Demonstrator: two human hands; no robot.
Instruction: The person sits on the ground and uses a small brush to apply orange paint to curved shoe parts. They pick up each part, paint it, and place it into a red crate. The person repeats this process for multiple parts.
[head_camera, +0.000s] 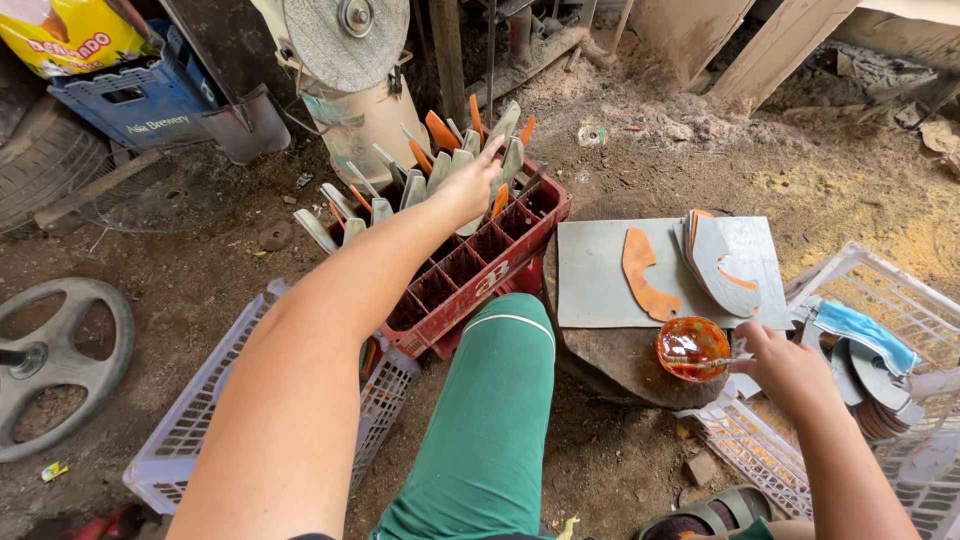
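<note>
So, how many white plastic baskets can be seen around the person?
2. One white basket lies on the ground at the lower left, partly under the left arm. The other white basket is at the right, holding curved pieces. More may be hidden outside the view.

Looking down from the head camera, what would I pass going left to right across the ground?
Steering wheel → white basket → red crate with left hand → grey board → orange bowl → right hand → white crate.
</note>
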